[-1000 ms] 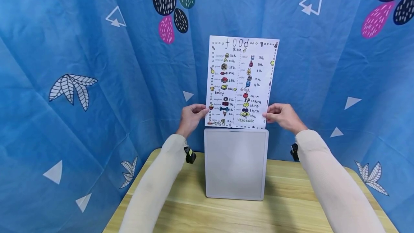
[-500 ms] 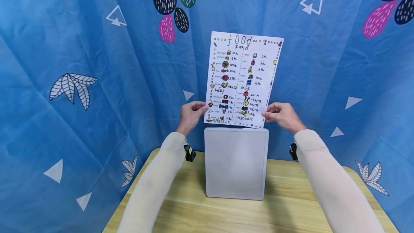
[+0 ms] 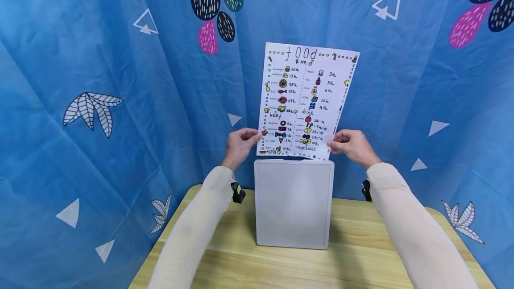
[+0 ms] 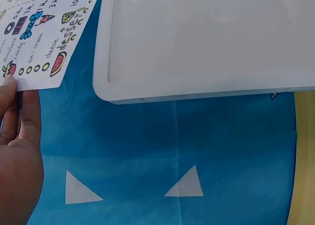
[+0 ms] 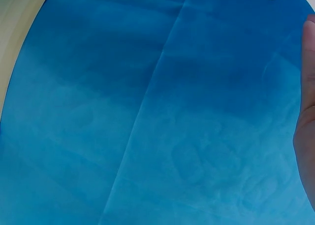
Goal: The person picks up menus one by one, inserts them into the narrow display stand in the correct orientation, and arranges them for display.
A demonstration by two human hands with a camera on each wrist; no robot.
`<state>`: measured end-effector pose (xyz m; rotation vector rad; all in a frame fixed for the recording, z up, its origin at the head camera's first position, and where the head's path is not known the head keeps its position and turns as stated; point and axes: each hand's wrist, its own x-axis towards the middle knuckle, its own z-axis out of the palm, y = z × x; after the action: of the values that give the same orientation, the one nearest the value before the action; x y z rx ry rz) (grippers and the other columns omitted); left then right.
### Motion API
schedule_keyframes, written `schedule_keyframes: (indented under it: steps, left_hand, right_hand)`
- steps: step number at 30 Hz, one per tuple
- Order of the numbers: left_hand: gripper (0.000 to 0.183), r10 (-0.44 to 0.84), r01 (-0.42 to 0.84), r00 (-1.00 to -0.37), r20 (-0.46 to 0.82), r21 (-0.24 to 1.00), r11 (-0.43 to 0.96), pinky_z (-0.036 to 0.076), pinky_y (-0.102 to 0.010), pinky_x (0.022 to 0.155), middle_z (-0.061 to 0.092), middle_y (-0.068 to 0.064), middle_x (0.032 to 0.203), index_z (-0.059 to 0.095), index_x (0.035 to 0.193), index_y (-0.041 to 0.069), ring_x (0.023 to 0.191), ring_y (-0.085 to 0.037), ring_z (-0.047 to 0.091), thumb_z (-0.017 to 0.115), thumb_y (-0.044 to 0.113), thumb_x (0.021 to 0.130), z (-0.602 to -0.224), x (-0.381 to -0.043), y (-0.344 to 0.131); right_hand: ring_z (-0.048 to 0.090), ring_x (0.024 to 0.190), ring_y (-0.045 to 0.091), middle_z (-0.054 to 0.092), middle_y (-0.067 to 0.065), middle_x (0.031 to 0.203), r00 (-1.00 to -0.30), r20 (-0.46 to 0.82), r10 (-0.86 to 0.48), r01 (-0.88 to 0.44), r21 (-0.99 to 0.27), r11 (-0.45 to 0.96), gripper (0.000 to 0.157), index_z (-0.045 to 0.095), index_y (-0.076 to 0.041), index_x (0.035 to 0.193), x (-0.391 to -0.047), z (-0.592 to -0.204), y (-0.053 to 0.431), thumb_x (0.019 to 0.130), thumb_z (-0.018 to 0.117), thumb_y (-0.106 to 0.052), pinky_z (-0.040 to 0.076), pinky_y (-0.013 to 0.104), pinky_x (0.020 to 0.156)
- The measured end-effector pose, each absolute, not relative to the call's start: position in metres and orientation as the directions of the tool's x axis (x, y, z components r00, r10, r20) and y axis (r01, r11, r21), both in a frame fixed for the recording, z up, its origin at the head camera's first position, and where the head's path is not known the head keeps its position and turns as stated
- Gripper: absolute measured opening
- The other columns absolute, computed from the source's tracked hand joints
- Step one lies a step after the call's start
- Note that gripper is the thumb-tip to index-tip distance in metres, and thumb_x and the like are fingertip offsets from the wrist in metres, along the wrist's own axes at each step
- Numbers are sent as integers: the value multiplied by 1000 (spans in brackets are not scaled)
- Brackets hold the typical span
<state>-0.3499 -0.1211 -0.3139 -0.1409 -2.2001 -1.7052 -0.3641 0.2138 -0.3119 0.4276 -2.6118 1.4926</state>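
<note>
A white paper menu, hand-drawn with small coloured food pictures and headed "food", is held upright in the head view, leaning a little to the right. My left hand pinches its lower left edge between thumb and fingers. At the lower right edge, my right hand pinches it too. Just below the menu stands a pale framed panel, its face blank. In the left wrist view, the menu's corner lies beside the panel's corner, with a gap between. The right wrist view shows only part of the right hand.
The panel stands on a light wooden table. Behind and around the table hangs a blue patterned curtain. A small black device sits on the left wrist, and another on the right.
The menu has tilted further to the right, its top shifting rightward. It rose slightly, then came down again. Both hands keep their pinch on its edges; the panel stays in place.
</note>
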Motion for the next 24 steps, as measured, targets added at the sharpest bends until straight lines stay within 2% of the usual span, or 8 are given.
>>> schedule_keyframes:
  steps: [8,14,18,21,24]
  left_hand:
    - [17,-118,321,-927,357,914,247,56,-46,90,71,-14,98,74,104,-1,90,-26,69,73,12,92,-313,-351,-120]
    - [18,-116,310,-931,345,919,243,57,-40,88,71,-13,98,74,105,1,91,-24,70,72,13,93,-308,-350,-118]
    - [18,-120,305,-932,342,919,250,57,-42,88,71,-13,99,75,106,1,91,-25,70,71,14,94,-306,-350,-116]
    - [17,-125,294,-934,335,919,265,57,-44,88,71,-13,98,75,105,1,89,-26,71,71,14,94,-305,-349,-115]
    - [17,-125,270,-941,315,920,285,57,-43,87,72,-12,98,75,105,2,88,-25,71,71,15,95,-308,-349,-116]
  right_hand:
    - [70,78,15,70,17,96,-949,210,-234,-300,-825,478,28,64,8,106,-363,-311,220,96,69,-18,59,25,74]
    - [71,79,15,73,14,95,-951,171,-257,-275,-845,458,27,62,7,106,-364,-311,224,97,69,-18,59,25,75]
    - [72,83,17,73,17,100,-945,149,-292,-276,-841,466,28,62,7,108,-364,-309,224,98,68,-17,59,34,83]
    - [72,86,21,72,19,105,-938,125,-323,-277,-832,482,30,61,8,112,-364,-310,225,98,67,-17,55,45,92]
    - [72,91,27,72,19,107,-937,101,-334,-263,-831,489,31,61,8,115,-365,-312,225,98,67,-17,52,50,96]
